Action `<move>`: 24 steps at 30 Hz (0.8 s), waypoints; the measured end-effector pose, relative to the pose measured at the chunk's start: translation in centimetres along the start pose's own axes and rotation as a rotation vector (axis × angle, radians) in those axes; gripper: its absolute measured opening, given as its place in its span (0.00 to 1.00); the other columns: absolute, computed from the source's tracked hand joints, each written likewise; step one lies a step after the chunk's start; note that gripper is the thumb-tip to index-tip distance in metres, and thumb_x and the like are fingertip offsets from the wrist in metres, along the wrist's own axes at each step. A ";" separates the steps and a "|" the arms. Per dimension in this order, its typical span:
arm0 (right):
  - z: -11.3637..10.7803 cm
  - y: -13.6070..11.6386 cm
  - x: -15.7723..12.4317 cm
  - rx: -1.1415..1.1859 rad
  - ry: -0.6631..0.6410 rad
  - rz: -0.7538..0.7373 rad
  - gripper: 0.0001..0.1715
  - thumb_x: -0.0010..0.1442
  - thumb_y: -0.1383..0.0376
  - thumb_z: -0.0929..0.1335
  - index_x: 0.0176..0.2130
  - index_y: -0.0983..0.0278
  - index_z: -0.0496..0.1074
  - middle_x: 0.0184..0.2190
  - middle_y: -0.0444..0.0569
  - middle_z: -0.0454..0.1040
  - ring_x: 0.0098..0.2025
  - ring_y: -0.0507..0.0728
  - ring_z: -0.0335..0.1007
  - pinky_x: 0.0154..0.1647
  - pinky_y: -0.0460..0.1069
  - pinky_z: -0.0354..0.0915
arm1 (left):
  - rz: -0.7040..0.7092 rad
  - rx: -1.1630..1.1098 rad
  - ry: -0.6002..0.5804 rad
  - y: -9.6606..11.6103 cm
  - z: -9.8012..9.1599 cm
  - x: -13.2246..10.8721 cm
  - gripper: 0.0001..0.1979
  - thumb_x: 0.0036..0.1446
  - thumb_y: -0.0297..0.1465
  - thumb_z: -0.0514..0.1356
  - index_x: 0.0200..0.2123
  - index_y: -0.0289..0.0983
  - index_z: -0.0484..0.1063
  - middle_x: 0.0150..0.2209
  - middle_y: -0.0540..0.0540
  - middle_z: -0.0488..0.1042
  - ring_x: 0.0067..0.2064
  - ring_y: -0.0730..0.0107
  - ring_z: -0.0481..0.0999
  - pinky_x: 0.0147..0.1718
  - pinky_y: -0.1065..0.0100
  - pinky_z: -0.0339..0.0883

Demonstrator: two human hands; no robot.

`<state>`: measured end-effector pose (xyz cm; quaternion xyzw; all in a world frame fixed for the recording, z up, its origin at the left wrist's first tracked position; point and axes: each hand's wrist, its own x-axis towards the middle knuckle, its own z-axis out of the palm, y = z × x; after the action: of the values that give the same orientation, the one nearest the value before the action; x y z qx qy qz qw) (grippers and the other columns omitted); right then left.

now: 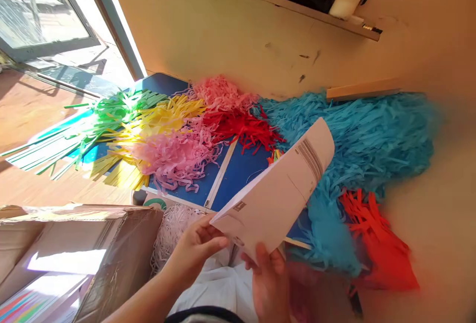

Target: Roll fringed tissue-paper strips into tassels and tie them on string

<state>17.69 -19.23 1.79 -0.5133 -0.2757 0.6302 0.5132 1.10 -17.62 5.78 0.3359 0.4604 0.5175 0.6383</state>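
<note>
A white printed paper sheet [275, 194], curled at its far end, slants up to the right above the table, with a barcode-like block of dark lines near the top. My right hand [269, 276] pinches its lower edge, thumb in front and fingers partly hidden behind. At its lower left corner my left hand [201, 246] grips with curled fingers, the thumb lying along the edge. Behind the paper spreads a big heap of blue shredded paper strips [364, 139]. Red strips [245, 127] lie beyond it, and pink strips [174, 157] are to the left.
The blue folding table [238, 169] also bears yellow strips [167, 117] and green strips [126, 107]. A cardboard box [137, 243] stands at lower left beside white shreds [173, 236]. Orange-red strips [383, 248] hang at right. A wall shelf [297, 8] is above; an open door [44, 10] is at left.
</note>
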 end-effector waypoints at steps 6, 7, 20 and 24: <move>2.1 0.9 -1.0 -0.009 0.106 -0.146 0.27 0.55 0.43 0.71 0.33 0.65 0.76 0.27 0.57 0.80 0.25 0.60 0.76 0.25 0.51 0.70 | 0.133 0.253 0.080 -2.3 3.5 -0.1 0.17 0.58 0.43 0.58 0.25 0.38 0.75 0.23 0.49 0.74 0.26 0.68 0.72 0.26 0.70 0.68; 2.0 0.8 -1.2 -0.075 0.083 -0.183 0.28 0.58 0.43 0.68 0.32 0.65 0.76 0.24 0.56 0.79 0.24 0.60 0.76 0.25 0.51 0.71 | 0.160 0.289 0.090 -1.9 3.5 0.0 0.17 0.59 0.43 0.58 0.25 0.37 0.74 0.23 0.50 0.73 0.26 0.69 0.72 0.26 0.71 0.67; -0.8 -14.5 -0.6 -0.843 -0.280 -0.574 0.23 0.55 0.49 0.72 0.42 0.63 0.79 0.38 0.54 0.80 0.39 0.62 0.76 0.36 0.51 0.72 | 0.688 1.450 -0.655 12.1 4.2 2.8 0.12 0.62 0.29 0.55 0.29 0.38 0.77 0.26 0.48 0.77 0.31 0.67 0.74 0.52 0.58 0.60; -1.3 -14.1 3.1 -0.801 -0.174 -0.517 0.28 0.62 0.47 0.65 0.29 0.66 0.79 0.23 0.48 0.75 0.27 0.55 0.70 0.27 0.46 0.64 | 0.429 1.231 -0.337 9.9 4.7 3.8 0.12 0.58 0.39 0.61 0.40 0.41 0.79 0.33 0.47 0.81 0.36 0.63 0.77 0.41 0.65 0.65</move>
<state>24.22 -12.09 12.63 -0.5308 -0.6571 0.3667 0.3900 2.20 -11.35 15.50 0.7986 0.4888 0.2166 0.2764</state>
